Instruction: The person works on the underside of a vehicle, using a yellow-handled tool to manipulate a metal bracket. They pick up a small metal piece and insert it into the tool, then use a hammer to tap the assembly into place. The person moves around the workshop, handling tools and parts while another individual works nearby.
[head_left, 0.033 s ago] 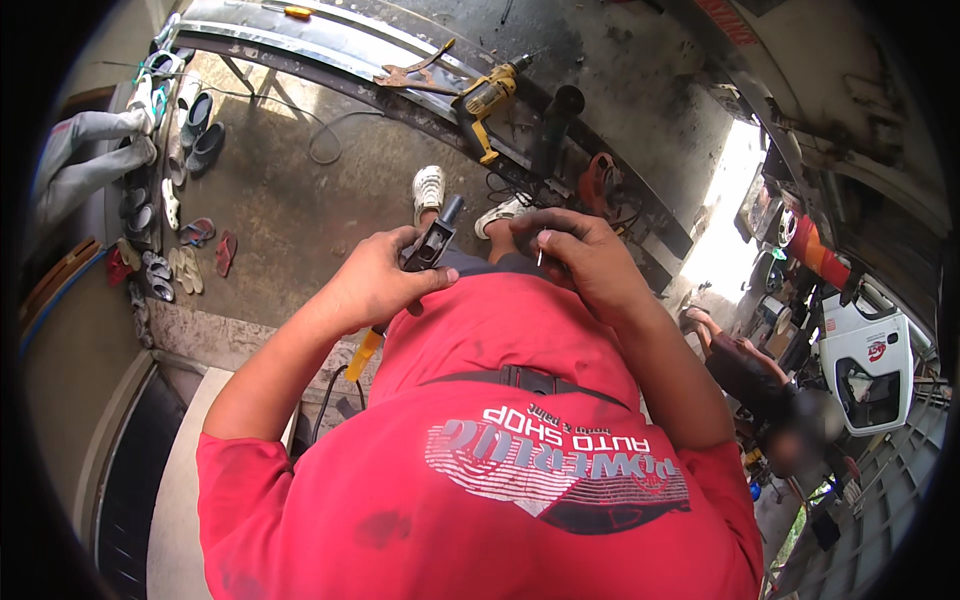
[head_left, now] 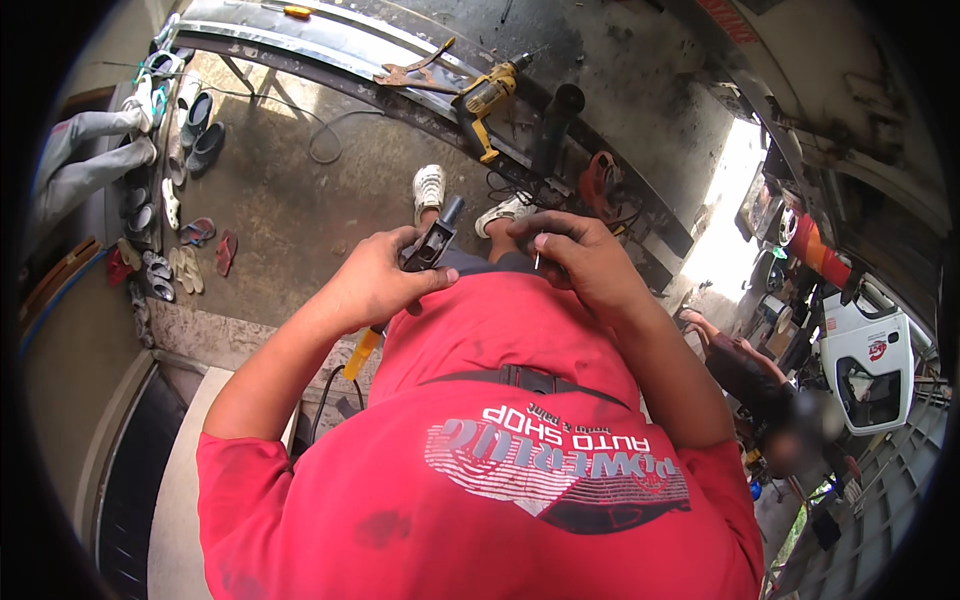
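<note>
Just left of the frame's centre, the left hand (head_left: 380,281) grips a black metal tool (head_left: 431,249) with a cylindrical tip, while right of centre the right hand's (head_left: 588,258) fingertips pinch a thin silvery pin (head_left: 537,262).

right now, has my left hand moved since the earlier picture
No, in no direction: your left hand shows no visible shift against the resting yellow power drill.

Pistol-shaped power drill (head_left: 487,97) is lying on long metal surface (head_left: 320,40) ahead; slip-on footwear (head_left: 207,147) is lining concrete floor (head_left: 290,210) left.
</note>
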Available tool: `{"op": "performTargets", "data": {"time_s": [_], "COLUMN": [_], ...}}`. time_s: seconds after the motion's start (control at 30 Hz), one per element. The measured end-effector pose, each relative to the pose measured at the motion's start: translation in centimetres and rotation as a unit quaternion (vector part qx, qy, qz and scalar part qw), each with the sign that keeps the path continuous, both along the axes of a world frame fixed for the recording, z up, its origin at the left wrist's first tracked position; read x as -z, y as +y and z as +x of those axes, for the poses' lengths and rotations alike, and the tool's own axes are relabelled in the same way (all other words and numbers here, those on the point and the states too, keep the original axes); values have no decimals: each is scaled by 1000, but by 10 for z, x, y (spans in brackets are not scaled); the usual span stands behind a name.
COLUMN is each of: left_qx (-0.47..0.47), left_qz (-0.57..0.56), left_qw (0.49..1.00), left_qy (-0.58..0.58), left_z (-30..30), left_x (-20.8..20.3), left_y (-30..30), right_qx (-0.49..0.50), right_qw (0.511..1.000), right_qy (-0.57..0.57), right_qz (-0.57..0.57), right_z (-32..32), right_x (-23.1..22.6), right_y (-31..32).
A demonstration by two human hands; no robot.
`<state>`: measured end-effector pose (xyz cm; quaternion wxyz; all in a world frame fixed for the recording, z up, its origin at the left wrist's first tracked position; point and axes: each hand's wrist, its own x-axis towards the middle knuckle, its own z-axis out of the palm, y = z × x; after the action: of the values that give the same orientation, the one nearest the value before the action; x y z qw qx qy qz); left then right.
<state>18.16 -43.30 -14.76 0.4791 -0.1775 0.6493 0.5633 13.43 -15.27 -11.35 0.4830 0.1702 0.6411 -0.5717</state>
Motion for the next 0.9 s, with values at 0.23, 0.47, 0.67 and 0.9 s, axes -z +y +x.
{"op": "performTargets", "data": {"time_s": [0.23, 0.47, 0.67, 0.9], "left_qx": [-11, -14, -44, -232], "left_qz": [-20, -42, 39, 197], "left_qw": [996, 984, 962, 921], "left_qy": [89, 171, 265, 245], "left_z": [9, 0, -4, -27], "left_x": [0, -9, -6, -32], "left_y": [5, 11, 11, 59], "right_qx": [-258, -286, -127, 115], "right_qw": [926, 903, 930, 914], "right_qy": [274, 318, 344, 389], "right_qz": [-35, -31, 27, -9], "right_z": [21, 33, 34, 25], "right_x": [-16, -20, -37, -46], "right_y": [-6, -4, 2, 13]}}
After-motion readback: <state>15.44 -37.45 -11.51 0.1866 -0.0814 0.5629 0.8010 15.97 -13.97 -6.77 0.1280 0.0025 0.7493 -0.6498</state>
